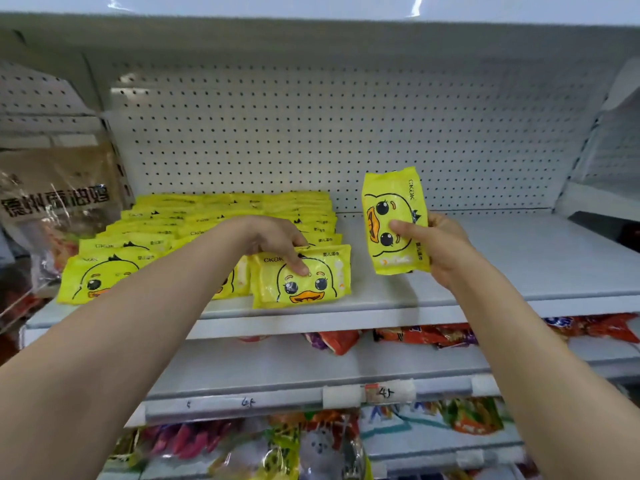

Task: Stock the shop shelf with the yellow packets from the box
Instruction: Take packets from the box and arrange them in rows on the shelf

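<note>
Right hand gripping one yellow packet upright over bare shelf, left hand with fingers flat on front packet: best laid flat just beside that one, duck up, edges lined; box not seen.

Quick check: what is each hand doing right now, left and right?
Left hand: open, fingers pressing on the front packet on the shelf.
Right hand: holding an upright yellow packet.
</note>
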The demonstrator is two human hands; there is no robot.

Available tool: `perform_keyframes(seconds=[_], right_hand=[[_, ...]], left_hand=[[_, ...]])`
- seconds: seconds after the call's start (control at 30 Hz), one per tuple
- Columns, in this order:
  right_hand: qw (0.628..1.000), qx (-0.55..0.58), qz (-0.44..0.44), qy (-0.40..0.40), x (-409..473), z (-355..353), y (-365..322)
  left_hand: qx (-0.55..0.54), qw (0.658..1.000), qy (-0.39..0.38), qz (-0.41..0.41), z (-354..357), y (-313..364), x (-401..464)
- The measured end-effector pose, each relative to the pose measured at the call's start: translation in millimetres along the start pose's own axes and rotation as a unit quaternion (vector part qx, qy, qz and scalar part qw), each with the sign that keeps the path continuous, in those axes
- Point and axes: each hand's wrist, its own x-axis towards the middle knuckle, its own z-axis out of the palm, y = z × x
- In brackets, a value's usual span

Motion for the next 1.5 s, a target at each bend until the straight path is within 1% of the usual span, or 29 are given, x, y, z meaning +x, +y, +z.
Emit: perform_keyframes(seconds=[0.17, 0.43, 0.5, 0.57, 0.7, 0.93, 1.03, 1.13, 1.33, 1.43, 1.5], right_hand=[[1.0, 0.001, -0.003, 0.023, 16, 4, 2], [0.999, -0.002, -0.022, 0.043, 36, -9, -3], [0.998, -0.005, -0.028, 0.048, 46, -18, -7], [0.998, -0.005, -0.036, 0.052, 57, -28, -11], [0.998, -0.011, -0.042, 0.046, 84, -52, -22], [0.997, -0.032, -0.065, 0.038, 131, -102, -43], [0.996, -0.056, -0.068, 0.029, 148, -123, -44], [0.996, -0.071, -0.059, 0.021, 162, -139, -40], [0.995, -0.085, -0.046, -0.004, 187, -159, -28], [0.995, -0.09, -0.042, -0.018, 196, -163, -24], [0.995, -0.092, -0.041, -0.021, 200, -165, -21]], left_hand=[[0.02, 1.0, -0.007, 0.017, -14, 2, 25], [0.051, 0.996, -0.045, 0.06, -20, 21, 59], [0.056, 0.994, -0.052, 0.081, -23, 31, 67], [0.06, 0.993, -0.037, 0.098, -26, 45, 75], [0.046, 0.993, -0.046, 0.101, -32, 80, 95], [0.076, 0.994, -0.012, 0.083, -45, 142, 151], [0.148, 0.986, 0.022, 0.07, -46, 156, 183], [0.218, 0.972, 0.059, 0.065, -44, 159, 212], [0.259, 0.956, 0.127, 0.053, -39, 147, 246], [0.28, 0.948, 0.146, 0.035, -37, 141, 256], [0.271, 0.95, 0.151, 0.023, -37, 135, 262]])
